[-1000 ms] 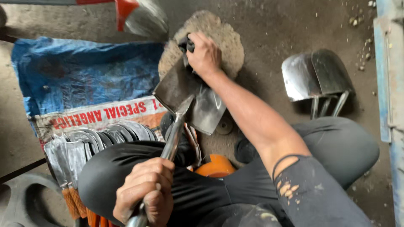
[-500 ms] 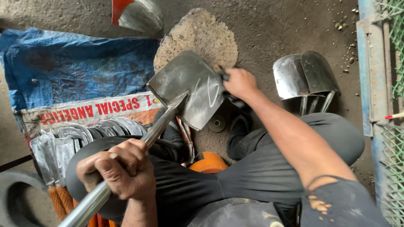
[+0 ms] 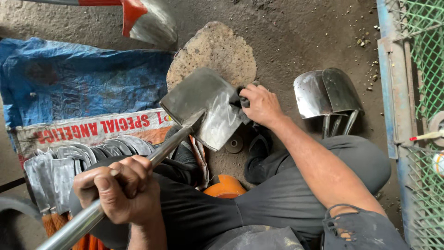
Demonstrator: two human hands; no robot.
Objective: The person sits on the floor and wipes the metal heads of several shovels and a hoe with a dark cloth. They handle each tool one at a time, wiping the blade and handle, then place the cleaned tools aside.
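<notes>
While the person is sitting on the floor (image 3: 296, 41):
Tarp (image 3: 83, 83): blue, lying at left.
Shovel (image 3: 203, 104): blade tilting above the flat stone (image 3: 217, 51), handle crossing the lap.
Finished blades (image 3: 326, 92): lying apart at right.
Left hand (image 3: 122, 192): gripping the metal handle tightly.
Right hand (image 3: 261, 104): pressing a dark cloth (image 3: 238, 99) against the blade's edge.

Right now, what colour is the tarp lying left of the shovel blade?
Blue, crumpled tarp, clearest in the head view.

Soft even daylight, faint shadows, glare on shovel blade (image 3: 203, 106); sharp.
</notes>
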